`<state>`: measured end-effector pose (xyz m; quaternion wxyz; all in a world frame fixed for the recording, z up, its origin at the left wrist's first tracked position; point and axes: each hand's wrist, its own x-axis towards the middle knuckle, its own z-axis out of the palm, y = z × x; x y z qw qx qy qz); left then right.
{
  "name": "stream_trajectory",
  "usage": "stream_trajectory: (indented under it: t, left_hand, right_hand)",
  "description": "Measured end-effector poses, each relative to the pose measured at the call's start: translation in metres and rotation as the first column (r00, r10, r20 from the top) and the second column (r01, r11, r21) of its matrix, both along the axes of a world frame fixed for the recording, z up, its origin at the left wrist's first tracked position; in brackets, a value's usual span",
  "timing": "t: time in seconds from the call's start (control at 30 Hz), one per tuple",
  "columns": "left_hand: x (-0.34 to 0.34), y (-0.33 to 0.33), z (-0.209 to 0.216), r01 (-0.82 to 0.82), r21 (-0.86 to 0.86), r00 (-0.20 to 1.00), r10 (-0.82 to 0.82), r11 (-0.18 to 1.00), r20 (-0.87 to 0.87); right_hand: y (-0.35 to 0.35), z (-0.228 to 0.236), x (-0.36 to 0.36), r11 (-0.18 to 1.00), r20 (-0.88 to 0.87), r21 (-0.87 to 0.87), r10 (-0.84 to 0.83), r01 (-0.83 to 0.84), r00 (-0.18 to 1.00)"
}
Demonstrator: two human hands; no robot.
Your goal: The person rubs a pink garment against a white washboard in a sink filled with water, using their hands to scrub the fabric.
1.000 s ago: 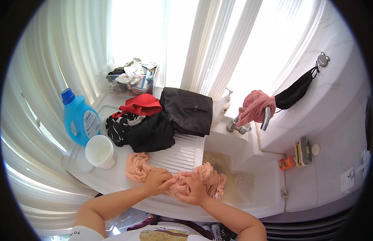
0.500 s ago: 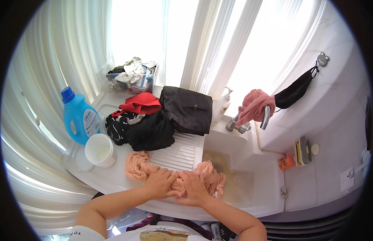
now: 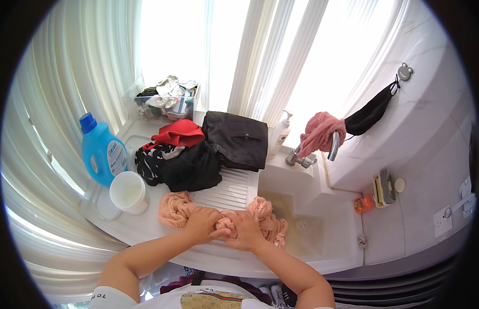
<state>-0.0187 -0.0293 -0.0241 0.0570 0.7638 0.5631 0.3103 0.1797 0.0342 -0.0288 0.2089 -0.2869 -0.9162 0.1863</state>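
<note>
A peach knitted garment (image 3: pixel 273 226) lies bunched across the front of the ribbed washboard (image 3: pixel 234 188), its right end hanging over into the sink basin (image 3: pixel 327 226). My left hand (image 3: pixel 203 225) is wrapped around its middle, with a thick bundle spreading out to the left. Just beside it, my right hand (image 3: pixel 243 232) is closed on the same garment, fingers pointing up and left. A short piece of the knit shows between both hands. What lies under my palms is hidden.
Behind are a black garment (image 3: pixel 193 167), a red cloth (image 3: pixel 180 134) and folded dark trousers (image 3: pixel 237 139). A white tub (image 3: pixel 128 193) and blue detergent bottle (image 3: pixel 103 149) stand left. Shallow cloudy water covers the basin floor. A pink cloth (image 3: pixel 322 134) drapes over the tap (image 3: pixel 333 147).
My hands have shifted slightly away from me along with the garment, and more of the knit shows between them. The garment's left end is bunched more tightly. The view has turned a little.
</note>
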Motion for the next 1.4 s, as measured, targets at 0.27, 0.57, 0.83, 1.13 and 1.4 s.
stream_trajectory:
  t: [0.27, 0.57, 0.83, 1.13, 1.4]
  left_hand:
    - [0.01, 0.06, -0.02, -0.176, -0.21, 0.984, 0.164, 0.962, -0.075]
    - [-0.012, -0.007, -0.007, 0.321, -0.052, 0.945, -0.324, 0.946, -0.042]
    - [0.014, 0.052, -0.021, -0.016, -0.006, 0.996, 0.015, 1.0, -0.087]
    - [0.002, 0.043, -0.009, 0.03, 0.189, 0.983, -0.063, 0.981, 0.172]
    - [0.035, 0.038, 0.019, -0.182, -0.376, 0.983, 0.154, 0.908, -0.105]
  right_hand:
    - [0.039, -0.036, -0.032, 0.955, -0.066, 0.073, -0.282, 0.286, 0.957]
    - [-0.039, -0.004, 0.007, 0.993, 0.054, -0.004, -0.114, 0.114, 0.992]
    - [0.023, -0.041, -0.014, 0.904, -0.044, 0.183, -0.384, 0.385, 0.922]
    - [0.086, -0.021, 0.051, 0.717, -0.28, -0.689, -0.395, 0.103, 0.875]
    - [0.08, -0.074, 0.055, 0.911, 0.16, -0.108, -0.38, 0.399, 0.911]
